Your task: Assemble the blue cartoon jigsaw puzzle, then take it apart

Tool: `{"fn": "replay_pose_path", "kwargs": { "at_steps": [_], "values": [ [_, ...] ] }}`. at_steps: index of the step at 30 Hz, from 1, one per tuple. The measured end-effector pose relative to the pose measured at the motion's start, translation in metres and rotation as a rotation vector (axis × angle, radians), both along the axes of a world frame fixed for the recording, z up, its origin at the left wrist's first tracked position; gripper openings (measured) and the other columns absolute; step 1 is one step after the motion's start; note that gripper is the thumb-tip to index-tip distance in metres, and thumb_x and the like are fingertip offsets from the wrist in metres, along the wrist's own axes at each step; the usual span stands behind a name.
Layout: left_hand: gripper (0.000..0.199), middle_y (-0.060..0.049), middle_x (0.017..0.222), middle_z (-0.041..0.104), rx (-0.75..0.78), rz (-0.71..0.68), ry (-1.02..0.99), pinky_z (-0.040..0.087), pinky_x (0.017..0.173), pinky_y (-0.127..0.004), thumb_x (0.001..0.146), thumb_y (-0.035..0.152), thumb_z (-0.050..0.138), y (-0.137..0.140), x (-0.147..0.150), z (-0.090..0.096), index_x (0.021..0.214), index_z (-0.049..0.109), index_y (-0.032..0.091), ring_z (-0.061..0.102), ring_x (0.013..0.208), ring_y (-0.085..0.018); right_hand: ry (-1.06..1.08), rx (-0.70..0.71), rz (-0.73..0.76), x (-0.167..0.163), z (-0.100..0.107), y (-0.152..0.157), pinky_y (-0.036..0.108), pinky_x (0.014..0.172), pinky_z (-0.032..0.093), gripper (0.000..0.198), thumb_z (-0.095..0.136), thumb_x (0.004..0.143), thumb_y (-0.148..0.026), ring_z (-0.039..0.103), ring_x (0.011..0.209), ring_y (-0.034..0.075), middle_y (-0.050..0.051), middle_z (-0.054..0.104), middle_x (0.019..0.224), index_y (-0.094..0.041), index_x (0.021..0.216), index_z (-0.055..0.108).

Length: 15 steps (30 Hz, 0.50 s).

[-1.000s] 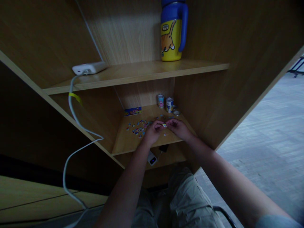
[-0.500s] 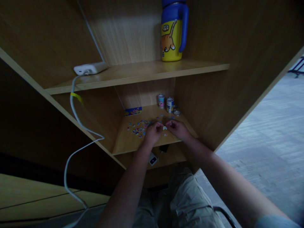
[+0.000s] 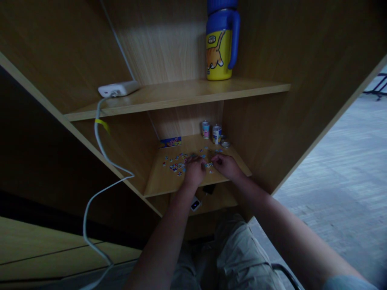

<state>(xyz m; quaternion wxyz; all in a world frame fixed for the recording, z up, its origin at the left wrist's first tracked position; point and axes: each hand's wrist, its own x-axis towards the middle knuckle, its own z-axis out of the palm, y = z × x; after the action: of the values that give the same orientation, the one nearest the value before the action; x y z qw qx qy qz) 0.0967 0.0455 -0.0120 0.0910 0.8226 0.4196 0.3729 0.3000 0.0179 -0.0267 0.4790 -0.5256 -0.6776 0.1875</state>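
Observation:
Many small puzzle pieces (image 3: 174, 167) lie loose on the middle shelf (image 3: 160, 181). My left hand (image 3: 195, 170) reaches over the right side of this scatter, fingers bent downward and thumb apart from them; no piece shows in its grasp. Just right of it, a small cluster of light puzzle pieces (image 3: 209, 164) lies on the wood between my hands. My right hand (image 3: 226, 164) is beside the cluster, its fingers curled and thumb and forefinger close together. Whatever those fingertips hold is too small to make out.
Behind the hands stand two small printed cans (image 3: 205, 129) (image 3: 217, 134), with metal lids (image 3: 225, 143) alongside. A colourful picture card (image 3: 170, 142) lies at the back left. Above are a yellow-blue mug (image 3: 219, 50) and a white power bank (image 3: 118, 89) with a hanging cable (image 3: 101, 147).
My left hand has moved left, away from the small cluster and onto the scattered pieces, its pinch loosened. The right hand stays nearly in place. The view has shifted slightly.

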Motion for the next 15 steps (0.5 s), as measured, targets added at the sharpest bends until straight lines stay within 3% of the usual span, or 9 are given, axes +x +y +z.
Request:
{"fn": "replay_pose_path", "kwargs": {
  "at_steps": [5,7,15],
  "values": [
    [0.005,-0.011,0.101,0.077,-0.009,-0.024,0.071,0.048,0.107,-0.052,0.091,0.020,0.081,-0.005,0.003,0.004,0.088,0.079,0.024,0.067,0.103,-0.033,-0.027,-0.010,-0.022,0.001,-0.002,0.002,0.036,0.080,0.058,0.011,0.070,0.087,-0.023,0.077,0.083,0.024,0.004,0.083,0.095,-0.028,0.094,0.077],
    [0.009,-0.011,0.102,0.076,-0.029,-0.022,0.081,0.048,0.109,-0.051,0.090,0.028,0.086,-0.007,0.004,0.005,0.087,0.079,0.024,0.066,0.106,-0.033,-0.040,-0.012,-0.031,0.001,-0.002,0.002,0.035,0.080,0.057,0.010,0.071,0.087,-0.022,0.076,0.083,0.023,0.003,0.083,0.094,-0.027,0.094,0.077],
    [0.006,-0.007,0.107,0.081,-0.087,0.038,0.120,0.051,0.109,-0.046,0.098,0.024,0.080,-0.005,0.002,0.011,0.092,0.082,0.024,0.071,0.106,-0.027,-0.068,0.018,-0.050,0.000,-0.002,0.000,0.030,0.077,0.055,0.011,0.067,0.090,-0.022,0.075,0.080,0.019,0.002,0.082,0.093,-0.025,0.096,0.076]
  ]
}}
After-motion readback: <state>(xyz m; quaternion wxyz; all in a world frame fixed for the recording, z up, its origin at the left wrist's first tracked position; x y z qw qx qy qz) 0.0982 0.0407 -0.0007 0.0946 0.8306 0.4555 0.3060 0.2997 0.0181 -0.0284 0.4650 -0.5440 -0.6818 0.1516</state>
